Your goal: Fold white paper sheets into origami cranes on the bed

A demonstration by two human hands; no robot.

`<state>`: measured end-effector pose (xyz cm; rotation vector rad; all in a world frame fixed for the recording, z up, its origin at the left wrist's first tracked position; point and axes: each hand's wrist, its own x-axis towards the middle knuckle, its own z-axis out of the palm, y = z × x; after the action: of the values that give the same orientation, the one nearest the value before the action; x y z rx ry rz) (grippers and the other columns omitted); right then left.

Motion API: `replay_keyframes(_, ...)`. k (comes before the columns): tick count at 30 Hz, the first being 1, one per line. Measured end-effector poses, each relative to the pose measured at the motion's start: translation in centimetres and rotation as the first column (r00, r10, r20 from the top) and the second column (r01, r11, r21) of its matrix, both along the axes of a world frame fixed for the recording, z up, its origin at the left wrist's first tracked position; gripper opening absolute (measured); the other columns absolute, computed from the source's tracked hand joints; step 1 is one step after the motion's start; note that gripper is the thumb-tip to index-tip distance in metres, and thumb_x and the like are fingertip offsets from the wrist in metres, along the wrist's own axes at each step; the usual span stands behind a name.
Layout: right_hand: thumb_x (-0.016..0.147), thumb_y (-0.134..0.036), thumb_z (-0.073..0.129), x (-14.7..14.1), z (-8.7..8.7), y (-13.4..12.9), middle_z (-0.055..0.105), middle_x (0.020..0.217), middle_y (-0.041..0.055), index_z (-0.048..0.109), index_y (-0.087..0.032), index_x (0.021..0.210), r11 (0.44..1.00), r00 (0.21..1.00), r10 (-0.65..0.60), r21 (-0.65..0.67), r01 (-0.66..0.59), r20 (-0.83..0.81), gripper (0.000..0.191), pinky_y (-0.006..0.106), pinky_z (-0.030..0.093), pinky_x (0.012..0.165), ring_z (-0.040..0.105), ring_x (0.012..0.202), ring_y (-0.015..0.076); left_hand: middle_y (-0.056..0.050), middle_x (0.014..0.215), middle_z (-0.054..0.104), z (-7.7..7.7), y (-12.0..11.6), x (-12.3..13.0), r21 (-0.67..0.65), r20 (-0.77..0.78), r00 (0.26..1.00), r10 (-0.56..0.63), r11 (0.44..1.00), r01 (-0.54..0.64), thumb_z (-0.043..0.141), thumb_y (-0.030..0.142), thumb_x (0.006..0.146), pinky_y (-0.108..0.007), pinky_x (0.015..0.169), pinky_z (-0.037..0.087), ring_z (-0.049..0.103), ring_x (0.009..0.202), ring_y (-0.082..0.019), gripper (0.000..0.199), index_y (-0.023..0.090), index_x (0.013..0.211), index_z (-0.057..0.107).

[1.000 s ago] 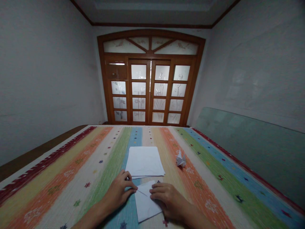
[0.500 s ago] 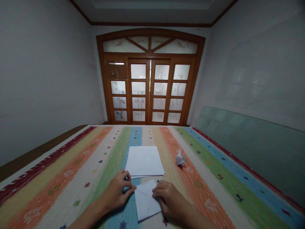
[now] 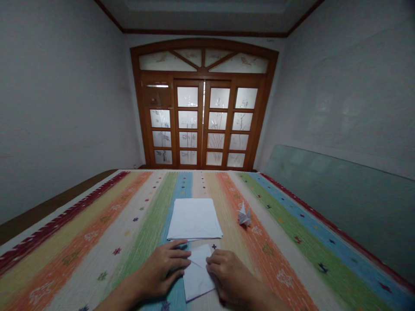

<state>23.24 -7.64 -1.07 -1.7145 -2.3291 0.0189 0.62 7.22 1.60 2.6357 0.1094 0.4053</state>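
A folded white paper sheet lies on the striped woven cover, between my hands. My left hand rests with straight fingers, their tips on the paper's left edge. My right hand presses on its right side and hides that part. Just beyond them is a stack of white paper sheets, nearly touching my left fingers. A small white origami crane stands further right on the orange stripe, apart from both hands.
The cover's far end meets a wooden double door with frosted glass panes. A large greenish glass pane leans along the right wall. A brown wooden edge runs along the cover's left side.
My left hand has gone from curled fingers to flat, straight ones along the paper's edge. My right hand has shifted slightly left, covering more of the paper. The view has tilted slightly.
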Motion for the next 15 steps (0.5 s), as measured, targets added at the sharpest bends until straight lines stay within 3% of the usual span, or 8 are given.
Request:
replay_keyframes(6, 0.077, -0.008, 0.061, -0.6, -0.8, -0.1, 0.074, 0.100, 0.0137, 0.071, -0.012, 0.093, 0.999, 0.999, -0.030, -0.016, 0.031, 0.034, 0.019, 0.033, 0.051, 0.084, 0.065, 0.095, 0.0262, -0.004, 0.155, 0.051, 0.5, -2.5, 0.0, -0.088, -0.054, 0.996, -0.064, 0.994, 0.059, 0.064, 0.030, 0.094, -0.056, 0.120, 0.036, 0.045, 0.145, -0.034, 0.063, 0.037, 0.153, 0.044)
replay_keyframes(15, 0.077, -0.009, 0.060, -1.0, -1.5, 0.2, 0.073, 0.102, 0.0175, 0.071, -0.010, 0.098, 0.995, 0.995, -0.085, -0.054, 0.088, 0.062, 0.023, 0.036, 0.054, 0.082, 0.065, 0.095, 0.0286, -0.006, 0.165, 0.029, 0.3, -3.3, 0.3, -0.024, -0.138, 0.988, -0.072, 0.997, 0.069, 0.060, 0.052, 0.097, -0.053, 0.123, 0.032, 0.034, 0.150, -0.035, 0.074, 0.036, 0.160, 0.025)
